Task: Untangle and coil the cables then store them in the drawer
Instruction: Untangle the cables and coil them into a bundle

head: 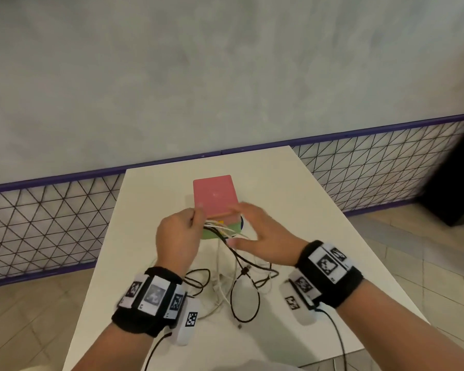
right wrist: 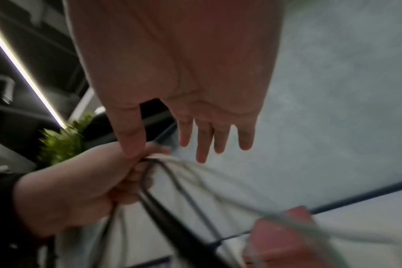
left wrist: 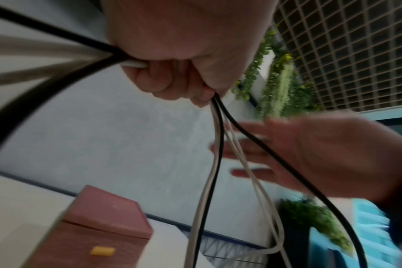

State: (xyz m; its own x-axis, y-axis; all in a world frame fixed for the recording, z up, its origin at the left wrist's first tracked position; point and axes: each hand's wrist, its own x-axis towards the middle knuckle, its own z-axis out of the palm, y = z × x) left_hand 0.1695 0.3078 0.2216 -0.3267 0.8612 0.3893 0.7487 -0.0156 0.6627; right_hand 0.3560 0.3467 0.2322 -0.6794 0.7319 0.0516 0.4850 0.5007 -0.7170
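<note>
My left hand is raised over the table and grips a bunch of black and white cables in its curled fingers. From that fist the cables hang down to a tangled heap on the table. My right hand hovers just right of the bunch, fingers straight and spread, holding nothing. Behind both hands stands a small drawer box with a pink top, a yellow pull on its pink front and a green level below.
The white table is narrow, its left and right edges close to my arms. A purple-framed wire-mesh fence and a grey wall stand behind it. Black leads trail from both wrist cameras toward the near edge.
</note>
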